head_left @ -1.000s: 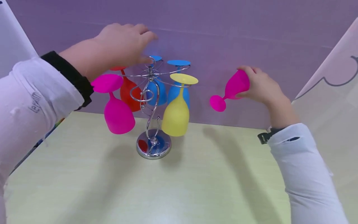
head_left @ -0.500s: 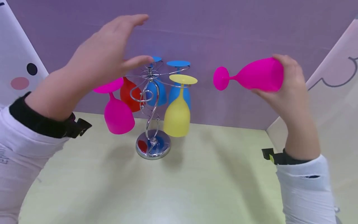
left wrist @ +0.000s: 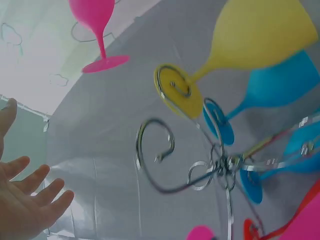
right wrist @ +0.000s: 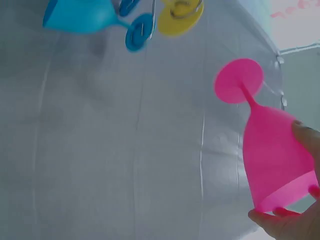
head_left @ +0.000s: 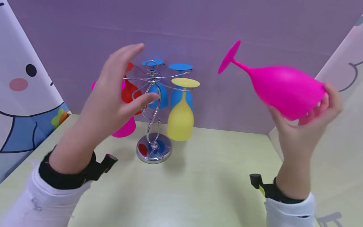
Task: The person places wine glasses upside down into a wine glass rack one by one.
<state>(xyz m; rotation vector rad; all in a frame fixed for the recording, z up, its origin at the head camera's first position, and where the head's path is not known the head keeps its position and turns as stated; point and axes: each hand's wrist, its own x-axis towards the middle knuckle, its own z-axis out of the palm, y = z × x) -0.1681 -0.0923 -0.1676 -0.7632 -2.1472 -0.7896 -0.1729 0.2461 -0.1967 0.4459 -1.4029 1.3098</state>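
Observation:
My right hand [head_left: 307,135] holds a bright pink wine glass [head_left: 283,88] by its bowl near the rim, thumb on one side and fingers on the other. The glass is tilted, its foot pointing up and left. My left hand [head_left: 103,101], fingers spread and holding nothing, is raised in front of a chrome wine glass rack [head_left: 154,151]. On that rack hang a yellow glass [head_left: 181,123], two blue glasses [head_left: 181,66], a red glass [head_left: 130,91] and another pink glass [head_left: 126,127], upside down. The left hand partly hides the red and hanging pink ones.
In the left wrist view, one curled rack arm [left wrist: 142,160] bears no glass. The rack stands on a pale table [head_left: 198,189] with a purple backdrop [head_left: 241,25] behind it. Printed cartoon panels [head_left: 34,94] flank the table on both sides.
My right hand has come nearer and turned the pink glass over, so its foot has gone from low to high. The left hand has drawn back from the rack's top and lowered.

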